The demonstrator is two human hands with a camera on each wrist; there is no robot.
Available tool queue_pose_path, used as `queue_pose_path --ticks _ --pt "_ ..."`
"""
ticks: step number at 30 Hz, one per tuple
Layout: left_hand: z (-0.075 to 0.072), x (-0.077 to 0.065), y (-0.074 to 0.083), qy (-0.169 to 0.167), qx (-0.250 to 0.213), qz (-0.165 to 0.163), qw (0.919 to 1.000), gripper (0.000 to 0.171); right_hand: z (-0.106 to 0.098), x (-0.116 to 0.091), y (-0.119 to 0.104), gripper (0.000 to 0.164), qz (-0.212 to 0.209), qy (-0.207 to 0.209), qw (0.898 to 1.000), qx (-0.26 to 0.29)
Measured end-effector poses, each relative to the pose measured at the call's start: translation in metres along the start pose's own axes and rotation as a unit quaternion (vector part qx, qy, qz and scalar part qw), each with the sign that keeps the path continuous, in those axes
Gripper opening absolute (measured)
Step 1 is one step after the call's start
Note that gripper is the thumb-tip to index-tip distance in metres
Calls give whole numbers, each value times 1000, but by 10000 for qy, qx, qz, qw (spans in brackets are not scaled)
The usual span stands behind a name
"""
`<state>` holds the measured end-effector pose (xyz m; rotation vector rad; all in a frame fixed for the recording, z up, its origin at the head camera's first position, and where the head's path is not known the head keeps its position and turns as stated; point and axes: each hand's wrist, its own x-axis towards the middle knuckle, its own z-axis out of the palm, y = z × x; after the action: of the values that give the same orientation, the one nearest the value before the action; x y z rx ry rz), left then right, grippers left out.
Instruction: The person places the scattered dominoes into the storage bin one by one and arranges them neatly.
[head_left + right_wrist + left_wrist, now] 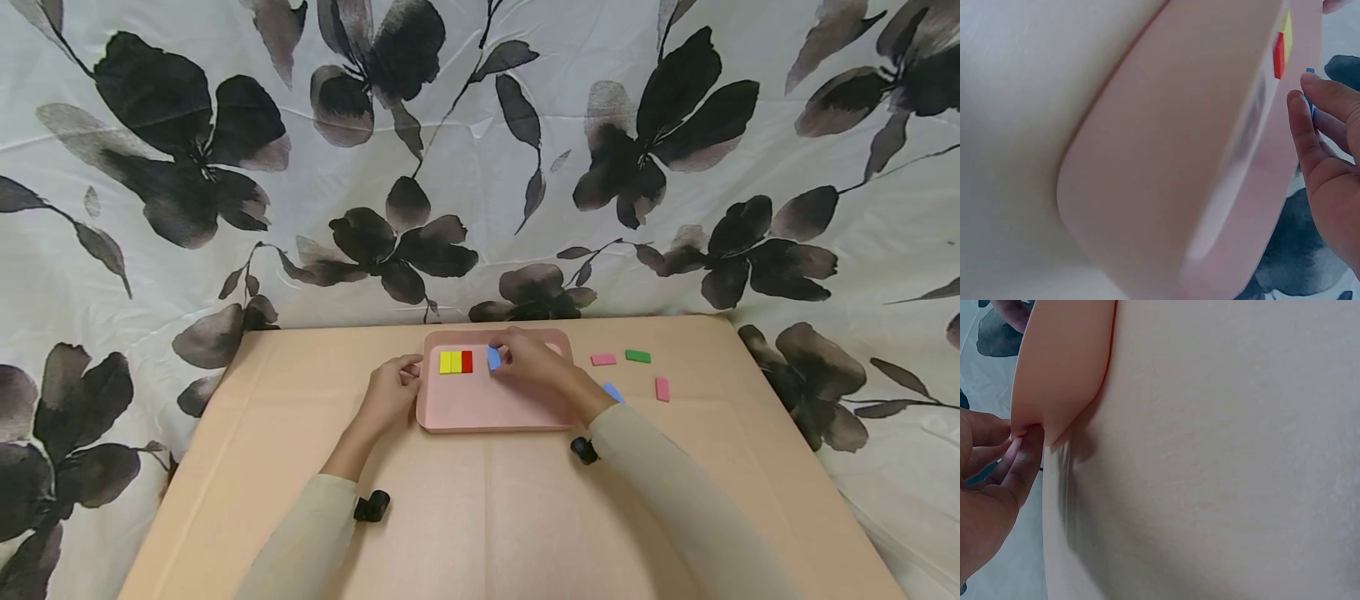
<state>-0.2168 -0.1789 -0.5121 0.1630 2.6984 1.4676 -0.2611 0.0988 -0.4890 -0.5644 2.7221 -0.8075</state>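
A pink tray (pixel 480 410) lies on the table, with yellow tiles (pixel 451 362) and a red tile (pixel 467 362) side by side in its upper left part. My left hand (pixel 392 390) pinches the tray's left rim between thumb and fingers, as the left wrist view shows. Over the tray, my right hand (pixel 531 360) holds a blue tile (pixel 493 358) between thumb and fingertips, to the right of the red one. In the right wrist view the blue tile (pixel 1310 94) is partly hidden by the fingers.
Right of the tray lie two pink tiles (pixel 603 360), a green tile (pixel 638 356) and another blue tile (pixel 612 392), partly covered by my right wrist. A floral cloth (pixel 525 167) hangs behind the table's (pixel 480 517) far edge.
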Motion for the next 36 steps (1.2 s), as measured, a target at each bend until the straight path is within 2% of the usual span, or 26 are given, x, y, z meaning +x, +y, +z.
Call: queue_pose_path --ticks 10,21,28,36 --pt "1 1 2 2 20 20 10000 43 16 18 0 47 217 -68 9997 102" --pt "3 -1 0 -22 127 -1 9999 50 28 22 -2 48 475 -10 9986 235" --pt "2 -2 1 -27 142 4 9999 52 33 25 -4 46 564 -58 9970 528" --pt "3 -1 1 -49 54 -44 10000 54 36 27 -4 48 544 -18 9979 365"
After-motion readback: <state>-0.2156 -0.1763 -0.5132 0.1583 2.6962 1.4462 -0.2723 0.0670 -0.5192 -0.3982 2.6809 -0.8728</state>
